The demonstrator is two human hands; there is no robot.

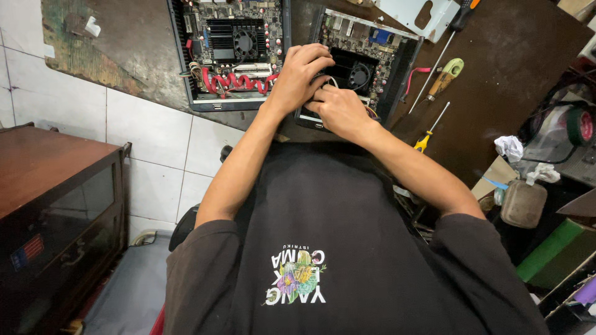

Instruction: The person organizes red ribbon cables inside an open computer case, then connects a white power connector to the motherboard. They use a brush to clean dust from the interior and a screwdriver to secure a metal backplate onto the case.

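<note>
Head view, looking down over the person's black shirt at a dark brown counter. Both forearms extend forward and converge over an opened small computer case lying flat on the counter, its circuit board and round black fan exposed.

Left hand: wrist raised, palm down, the hand arched over the near left corner of the case. Its fingers are curled together and pressed down at the board's edge just left of the fan; what they pinch is hidden beneath them, so whether they grip anything cannot be told.

Right hand: lower and nearer the body, resting at the case's front edge directly below the fan. Its fingertips meet those of the left hand; they are drawn together, but the contact point is hidden by the left hand.

A second opened case, with a fan and red cables, lies just left of the first, apart from both hands. To the right on the counter lie a long screwdriver, a green-handled tool and a yellow-handled screwdriver, all well apart from the hands.
</note>
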